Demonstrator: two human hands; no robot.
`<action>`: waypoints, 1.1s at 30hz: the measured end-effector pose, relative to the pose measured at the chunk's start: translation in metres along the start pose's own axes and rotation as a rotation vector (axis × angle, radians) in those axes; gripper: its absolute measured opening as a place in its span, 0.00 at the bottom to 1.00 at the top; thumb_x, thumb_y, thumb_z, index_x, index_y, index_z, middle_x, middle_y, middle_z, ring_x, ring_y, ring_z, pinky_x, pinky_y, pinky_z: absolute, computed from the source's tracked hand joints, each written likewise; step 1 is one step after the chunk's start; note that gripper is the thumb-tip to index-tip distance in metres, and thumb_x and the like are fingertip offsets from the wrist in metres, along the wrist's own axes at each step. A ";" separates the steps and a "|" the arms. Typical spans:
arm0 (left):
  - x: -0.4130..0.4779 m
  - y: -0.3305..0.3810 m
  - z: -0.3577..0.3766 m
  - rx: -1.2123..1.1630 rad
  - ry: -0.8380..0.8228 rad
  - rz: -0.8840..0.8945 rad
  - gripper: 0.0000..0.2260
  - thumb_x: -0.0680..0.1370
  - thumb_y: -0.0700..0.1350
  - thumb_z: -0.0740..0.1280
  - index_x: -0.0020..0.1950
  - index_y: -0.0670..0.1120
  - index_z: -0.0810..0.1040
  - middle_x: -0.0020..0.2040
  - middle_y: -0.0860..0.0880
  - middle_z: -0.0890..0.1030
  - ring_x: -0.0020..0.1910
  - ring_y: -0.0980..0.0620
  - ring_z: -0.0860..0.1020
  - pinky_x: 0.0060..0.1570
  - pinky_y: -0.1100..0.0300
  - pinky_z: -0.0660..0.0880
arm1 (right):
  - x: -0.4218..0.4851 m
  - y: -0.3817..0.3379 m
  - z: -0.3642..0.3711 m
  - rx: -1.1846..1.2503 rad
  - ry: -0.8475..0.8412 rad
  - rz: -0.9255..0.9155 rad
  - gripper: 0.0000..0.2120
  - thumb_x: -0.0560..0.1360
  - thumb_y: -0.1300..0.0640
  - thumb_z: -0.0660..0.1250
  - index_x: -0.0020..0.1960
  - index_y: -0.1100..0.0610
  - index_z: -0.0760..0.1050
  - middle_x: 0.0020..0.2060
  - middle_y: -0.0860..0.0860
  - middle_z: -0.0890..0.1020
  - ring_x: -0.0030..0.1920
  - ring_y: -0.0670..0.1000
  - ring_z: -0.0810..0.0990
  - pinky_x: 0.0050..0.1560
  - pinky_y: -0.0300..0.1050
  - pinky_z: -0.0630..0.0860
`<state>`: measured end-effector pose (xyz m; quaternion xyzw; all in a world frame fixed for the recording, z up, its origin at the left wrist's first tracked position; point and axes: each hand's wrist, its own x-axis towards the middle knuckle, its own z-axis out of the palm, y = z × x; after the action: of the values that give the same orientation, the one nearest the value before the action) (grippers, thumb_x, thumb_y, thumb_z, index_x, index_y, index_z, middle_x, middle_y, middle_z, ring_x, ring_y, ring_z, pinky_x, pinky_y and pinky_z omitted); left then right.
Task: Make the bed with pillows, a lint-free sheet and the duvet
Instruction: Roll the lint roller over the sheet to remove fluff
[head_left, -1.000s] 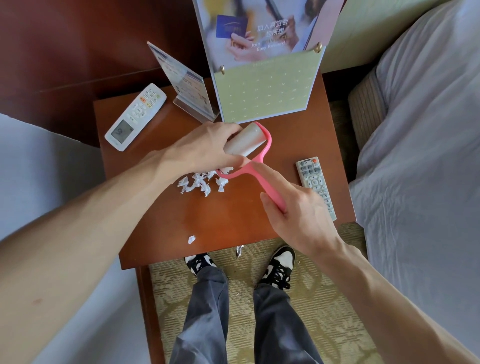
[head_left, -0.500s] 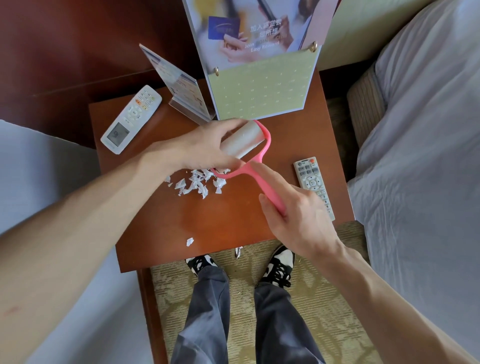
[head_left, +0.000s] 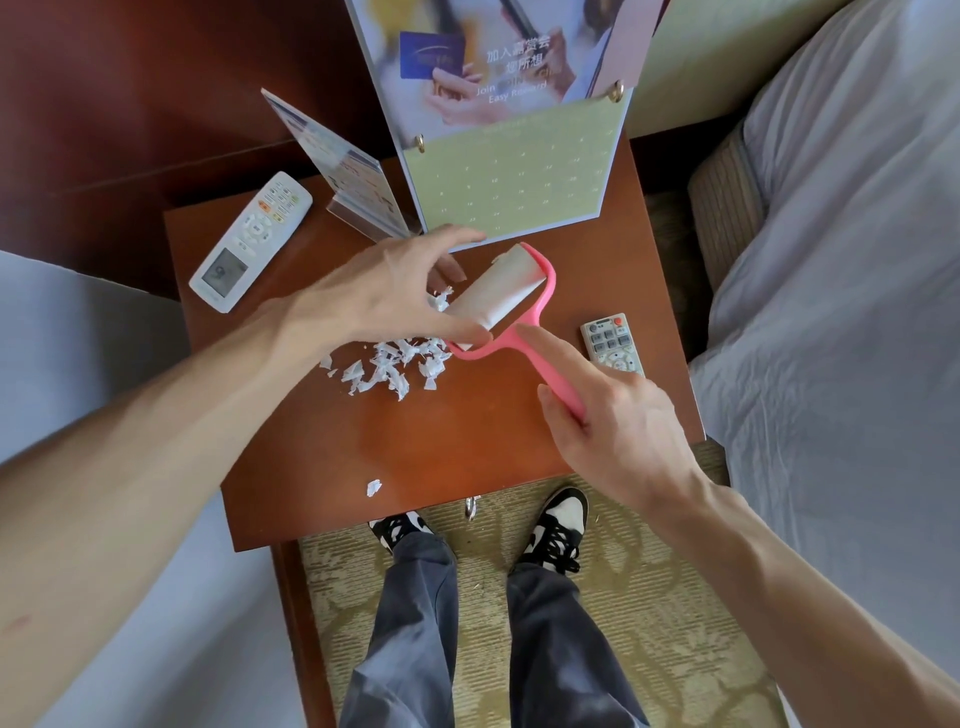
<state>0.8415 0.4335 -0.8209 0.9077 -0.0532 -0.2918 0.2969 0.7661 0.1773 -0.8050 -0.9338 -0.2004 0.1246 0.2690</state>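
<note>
**Over the bedside table: left hand comes off the lint roller**

Over the brown bedside table (head_left: 467, 447), through the head camera, I watch two bare hands working on a lint roller (head_left: 501, 293). A second ago the left hand (head_left: 384, 296) was wrapped over the white roll. Now it has lifted away and spread. Only the thumb tip touches the roll's near end, and the fingers stand apart, curled round nothing. A small white scrap (head_left: 440, 300) sits between those fingers and the roll; I cannot tell whether it clings to a fingertip. A heap of torn paper (head_left: 389, 366) lies on the table just below the hand. I judge that another used layer has been picked off, so the roller is closer to being ready for the bedding.

The right hand (head_left: 618, 421) is clamped round the pink handle (head_left: 540, 364), forefinger laid straight along it, holding the roll tilted just above the tabletop. The sheet (head_left: 831, 338) to be cleaned lies on the bed to the right, well apart from the roller and not yet touched.
</note>
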 end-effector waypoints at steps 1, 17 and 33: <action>0.000 0.004 0.001 -0.028 -0.040 0.008 0.40 0.67 0.63 0.78 0.76 0.64 0.65 0.56 0.60 0.81 0.54 0.59 0.81 0.52 0.57 0.77 | 0.000 -0.001 0.001 0.010 0.003 -0.003 0.30 0.79 0.59 0.64 0.77 0.39 0.65 0.28 0.46 0.70 0.26 0.49 0.70 0.27 0.46 0.73; -0.001 0.015 0.004 -0.046 0.029 0.039 0.32 0.71 0.53 0.75 0.73 0.62 0.67 0.52 0.61 0.78 0.47 0.60 0.79 0.43 0.61 0.76 | 0.005 -0.010 0.004 0.102 0.025 -0.032 0.30 0.79 0.60 0.64 0.78 0.41 0.65 0.27 0.47 0.69 0.26 0.50 0.69 0.26 0.43 0.69; -0.011 0.014 0.004 -0.022 0.055 0.031 0.26 0.75 0.59 0.72 0.73 0.60 0.73 0.54 0.58 0.82 0.51 0.55 0.81 0.49 0.59 0.78 | 0.005 -0.015 0.001 0.086 0.048 -0.012 0.30 0.78 0.61 0.64 0.76 0.40 0.66 0.28 0.46 0.72 0.27 0.50 0.71 0.27 0.46 0.73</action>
<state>0.8314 0.4230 -0.8104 0.9111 -0.0560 -0.2627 0.3126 0.7657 0.1915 -0.7982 -0.9229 -0.1938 0.1092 0.3143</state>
